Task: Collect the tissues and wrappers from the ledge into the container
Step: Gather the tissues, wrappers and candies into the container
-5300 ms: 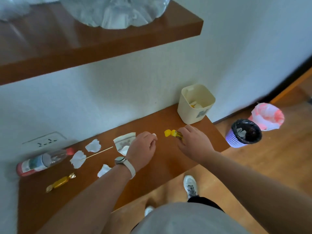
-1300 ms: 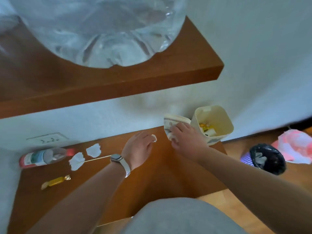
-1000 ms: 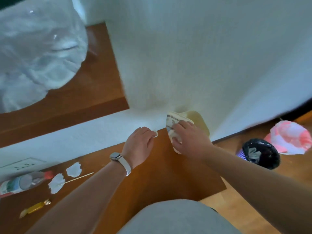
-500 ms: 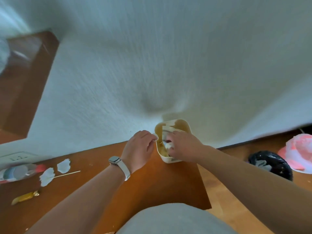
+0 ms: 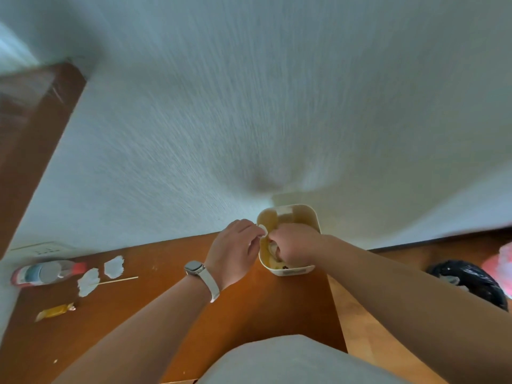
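While the right hand [image 5: 293,245] is sunk in the cream container [image 5: 311,217] at the ledge's [image 5: 155,306] right end, curled on something I cannot identify, the left hand [image 5: 235,252] pinches a small tissue scrap [image 5: 262,230] at the rim. Risk: scrap dropping outside; container nudged off the edge. Uncollected, well apart at left: two tissues [image 5: 88,281], gold wrapper [image 5: 55,311].

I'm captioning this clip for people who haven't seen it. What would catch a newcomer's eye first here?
Both hands meet at the cream container by the wall: the right hand reaches inside it, the left hand pinches a small white scrap at its rim. Far left on the brown ledge lie two white tissue pieces, a yellow wrapper and a lying bottle.
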The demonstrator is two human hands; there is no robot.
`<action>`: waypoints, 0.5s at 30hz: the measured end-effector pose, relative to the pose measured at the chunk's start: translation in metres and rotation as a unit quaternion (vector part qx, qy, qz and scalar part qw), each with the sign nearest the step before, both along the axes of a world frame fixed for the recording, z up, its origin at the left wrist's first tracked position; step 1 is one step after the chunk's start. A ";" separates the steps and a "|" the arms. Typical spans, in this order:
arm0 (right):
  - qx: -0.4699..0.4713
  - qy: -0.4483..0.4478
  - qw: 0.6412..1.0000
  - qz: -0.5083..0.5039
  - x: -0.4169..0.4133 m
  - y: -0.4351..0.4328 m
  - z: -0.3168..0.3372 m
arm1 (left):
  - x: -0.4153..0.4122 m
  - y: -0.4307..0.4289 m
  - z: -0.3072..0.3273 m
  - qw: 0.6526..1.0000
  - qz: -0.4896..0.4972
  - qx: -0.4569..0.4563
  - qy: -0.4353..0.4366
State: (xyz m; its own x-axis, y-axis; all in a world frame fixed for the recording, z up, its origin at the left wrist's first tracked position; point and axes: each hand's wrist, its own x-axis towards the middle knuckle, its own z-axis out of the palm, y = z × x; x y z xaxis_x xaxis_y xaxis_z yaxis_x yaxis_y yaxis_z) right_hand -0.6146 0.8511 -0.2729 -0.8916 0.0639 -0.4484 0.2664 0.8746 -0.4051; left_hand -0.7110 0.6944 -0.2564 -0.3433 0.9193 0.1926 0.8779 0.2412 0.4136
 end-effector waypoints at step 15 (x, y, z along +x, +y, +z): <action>0.124 0.161 0.978 -0.042 0.052 0.027 0.023 | 0.005 0.030 -0.004 0.998 -0.008 -0.064 0.018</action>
State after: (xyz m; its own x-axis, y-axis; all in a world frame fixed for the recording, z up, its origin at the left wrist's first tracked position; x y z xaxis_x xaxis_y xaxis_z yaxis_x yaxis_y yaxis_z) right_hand -0.5625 0.8782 -0.2497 -0.9709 0.2145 -0.1066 0.2354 0.9370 -0.2582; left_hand -0.7062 0.7241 -0.2600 -0.3229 0.9425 0.0858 0.8960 0.2752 0.3486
